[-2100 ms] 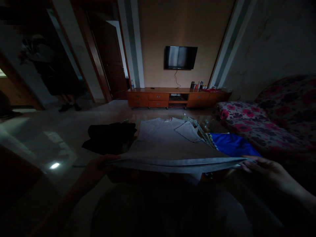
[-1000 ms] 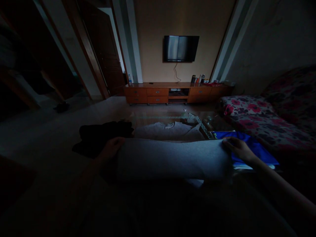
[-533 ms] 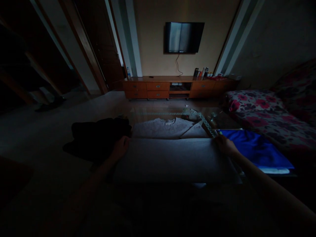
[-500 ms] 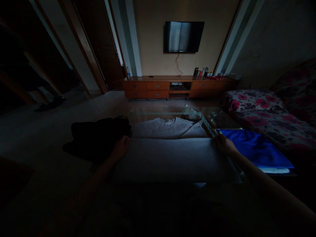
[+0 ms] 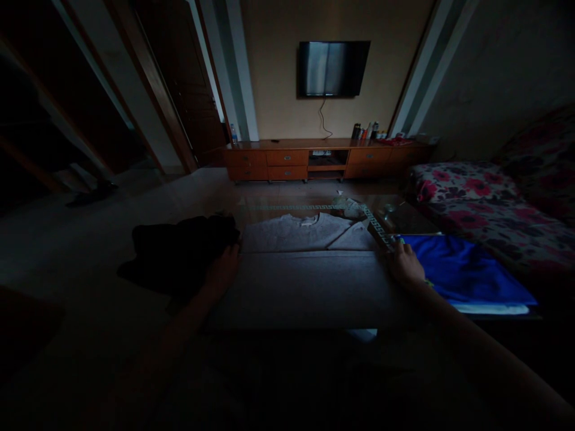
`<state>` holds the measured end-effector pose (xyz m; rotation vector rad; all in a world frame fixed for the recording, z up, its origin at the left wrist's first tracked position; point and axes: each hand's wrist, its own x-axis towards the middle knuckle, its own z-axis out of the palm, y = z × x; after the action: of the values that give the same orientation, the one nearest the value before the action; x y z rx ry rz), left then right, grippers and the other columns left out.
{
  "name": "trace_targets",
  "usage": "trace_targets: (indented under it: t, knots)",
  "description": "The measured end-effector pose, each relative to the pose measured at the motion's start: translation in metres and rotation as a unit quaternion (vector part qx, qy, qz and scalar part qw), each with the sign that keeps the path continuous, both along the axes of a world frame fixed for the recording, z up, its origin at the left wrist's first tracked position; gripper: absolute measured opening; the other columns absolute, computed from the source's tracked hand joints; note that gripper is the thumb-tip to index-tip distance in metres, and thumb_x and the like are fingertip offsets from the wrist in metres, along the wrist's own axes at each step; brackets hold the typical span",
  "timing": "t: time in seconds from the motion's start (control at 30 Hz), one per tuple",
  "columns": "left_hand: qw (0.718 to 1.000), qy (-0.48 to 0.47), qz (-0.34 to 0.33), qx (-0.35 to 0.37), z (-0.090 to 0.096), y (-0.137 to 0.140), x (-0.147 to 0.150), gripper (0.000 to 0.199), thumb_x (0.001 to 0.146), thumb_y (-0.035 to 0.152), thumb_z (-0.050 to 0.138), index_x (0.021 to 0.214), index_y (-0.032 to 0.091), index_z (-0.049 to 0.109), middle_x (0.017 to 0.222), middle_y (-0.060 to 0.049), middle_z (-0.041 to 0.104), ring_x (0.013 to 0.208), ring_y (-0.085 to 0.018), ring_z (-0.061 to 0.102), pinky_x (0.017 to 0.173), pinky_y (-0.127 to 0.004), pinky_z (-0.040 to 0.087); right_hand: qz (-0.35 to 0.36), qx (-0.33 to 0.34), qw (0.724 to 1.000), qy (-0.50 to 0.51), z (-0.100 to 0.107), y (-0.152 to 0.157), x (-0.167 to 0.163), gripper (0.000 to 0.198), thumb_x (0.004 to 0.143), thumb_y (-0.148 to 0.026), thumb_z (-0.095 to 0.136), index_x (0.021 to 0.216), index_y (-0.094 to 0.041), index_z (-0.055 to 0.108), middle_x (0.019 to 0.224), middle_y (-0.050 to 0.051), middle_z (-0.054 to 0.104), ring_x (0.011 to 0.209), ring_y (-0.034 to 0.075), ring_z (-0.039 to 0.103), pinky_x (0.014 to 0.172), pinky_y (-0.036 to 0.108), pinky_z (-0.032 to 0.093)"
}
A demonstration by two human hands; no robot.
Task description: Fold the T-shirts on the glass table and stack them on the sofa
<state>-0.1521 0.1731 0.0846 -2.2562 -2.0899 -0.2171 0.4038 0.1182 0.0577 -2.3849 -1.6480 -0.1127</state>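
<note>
A grey T-shirt (image 5: 300, 290) lies face up on a glass-topped table, its neckline at the far side. The lower part is folded up over the body, and the fold's edge runs straight across below the collar. At the left end of that edge is my left hand (image 5: 226, 266), its fingers closed on the cloth, though dimly lit. My right hand (image 5: 406, 263) holds the right end with curled fingers, beside a folded blue garment (image 5: 467, 269). A black garment (image 5: 179, 251) lies in a heap left of the shirt, close to my left hand.
The table (image 5: 309, 203) has a patterned border; a small glass dish (image 5: 390, 208) stands at its far right. Beyond are a wooden TV cabinet (image 5: 287, 158) with bottles and a wall-mounted television (image 5: 333, 69). A flower-patterned sofa (image 5: 480, 200) is on the right.
The folded part of the T-shirt has come down flatter onto the shirt. Both hands have lowered with its edge, and my right hand has turned more palm-down.
</note>
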Motion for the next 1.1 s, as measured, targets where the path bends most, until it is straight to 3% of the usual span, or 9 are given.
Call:
trace_targets:
  t: [0.1, 0.2, 0.3, 0.4, 0.57, 0.7, 0.8, 0.9, 1.1]
  knots:
    - [0.997, 0.019, -0.067, 0.038, 0.006, -0.014, 0.018, 0.040, 0.101, 0.020, 0.032, 0.129, 0.017, 0.061, 0.125, -0.020, 0.061, 0.110, -0.030, 0.063, 0.094, -0.043, 0.048, 0.071, 0.018, 0.994, -0.083, 0.011, -0.007, -0.021, 0.047, 0.100, -0.034, 0.034, 0.139, -0.015, 0.054, 0.136, 0.023, 0.054, 0.123, 0.038, 0.053, 0.095, 0.053, 0.048]
    - [0.984, -0.012, -0.176, 0.028, -0.003, -0.031, 0.039, 0.040, 0.102, 0.037, 0.040, 0.128, 0.019, 0.064, 0.132, -0.018, 0.061, 0.123, -0.034, 0.056, 0.105, -0.048, 0.042, 0.179, -0.030, 0.981, -0.068, 0.006, -0.017, -0.047, 0.047, 0.103, -0.043, 0.033, 0.142, -0.028, 0.054, 0.147, 0.015, 0.051, 0.132, 0.037, 0.047, 0.104, 0.060, 0.041]
    - [0.979, -0.049, -0.197, 0.015, -0.024, -0.036, 0.050, 0.056, 0.099, 0.053, 0.047, 0.145, 0.022, 0.053, 0.151, -0.015, 0.051, 0.139, -0.034, 0.045, 0.114, -0.049, 0.036, 0.171, -0.075, 0.982, -0.027, -0.012, -0.022, -0.065, 0.061, 0.102, -0.062, 0.025, 0.156, -0.037, 0.036, 0.163, 0.008, 0.035, 0.147, 0.042, 0.029, 0.109, 0.072, 0.031]
    - [0.978, -0.063, -0.200, 0.018, -0.039, -0.024, 0.050, 0.059, 0.101, 0.050, 0.043, 0.152, 0.020, 0.046, 0.159, -0.013, 0.042, 0.147, -0.032, 0.036, 0.121, -0.048, 0.029, 0.152, -0.084, 0.985, -0.011, -0.025, -0.014, -0.067, 0.066, 0.102, -0.066, 0.019, 0.161, -0.039, 0.026, 0.170, 0.004, 0.022, 0.153, 0.039, 0.017, 0.114, 0.070, 0.024]
    - [0.978, -0.047, -0.190, 0.079, -0.034, -0.007, 0.052, 0.046, 0.105, 0.034, 0.036, 0.139, 0.014, 0.057, 0.149, -0.016, 0.053, 0.143, -0.031, 0.042, 0.121, -0.052, 0.029, 0.132, -0.037, 0.989, -0.048, -0.017, 0.007, -0.071, 0.060, 0.105, -0.055, 0.023, 0.155, -0.028, 0.041, 0.164, 0.010, 0.034, 0.151, 0.035, 0.025, 0.117, 0.061, 0.025]
    - [0.967, -0.051, -0.228, 0.100, -0.033, -0.025, 0.080, 0.041, 0.106, 0.036, 0.035, 0.132, 0.018, 0.061, 0.142, -0.012, 0.059, 0.138, -0.027, 0.048, 0.120, -0.047, 0.034, 0.144, -0.009, 0.985, -0.091, -0.005, 0.007, -0.119, 0.055, 0.105, -0.041, 0.028, 0.142, -0.011, 0.055, 0.156, 0.020, 0.043, 0.147, 0.036, 0.032, 0.118, 0.058, 0.023]
    - [0.951, -0.066, -0.295, 0.070, -0.040, -0.045, 0.109, 0.048, 0.105, 0.044, 0.037, 0.143, 0.020, 0.053, 0.152, -0.009, 0.052, 0.144, -0.025, 0.043, 0.123, -0.043, 0.031, 0.256, -0.001, 0.965, -0.062, -0.005, -0.006, -0.178, 0.057, 0.105, -0.046, 0.030, 0.147, -0.014, 0.051, 0.161, 0.018, 0.037, 0.149, 0.034, 0.029, 0.119, 0.054, 0.024]
    - [0.943, -0.072, -0.322, 0.036, -0.046, -0.058, 0.127, 0.055, 0.105, 0.048, 0.035, 0.153, 0.021, 0.043, 0.160, -0.008, 0.043, 0.149, -0.024, 0.036, 0.125, -0.043, 0.026, 0.354, -0.028, 0.934, -0.042, -0.011, -0.019, -0.224, 0.060, 0.104, -0.042, 0.033, 0.160, -0.017, 0.034, 0.169, 0.012, 0.022, 0.154, 0.032, 0.020, 0.123, 0.054, 0.020]
    - [0.944, -0.052, -0.326, 0.004, -0.048, -0.063, 0.124, 0.066, 0.105, 0.055, 0.031, 0.159, 0.018, 0.033, 0.166, -0.008, 0.031, 0.155, -0.024, 0.025, 0.126, -0.042, 0.021, 0.389, -0.056, 0.919, -0.015, -0.023, -0.029, -0.230, 0.066, 0.105, -0.044, 0.032, 0.163, -0.013, 0.025, 0.170, 0.012, 0.015, 0.156, 0.028, 0.017, 0.125, 0.048, 0.018]
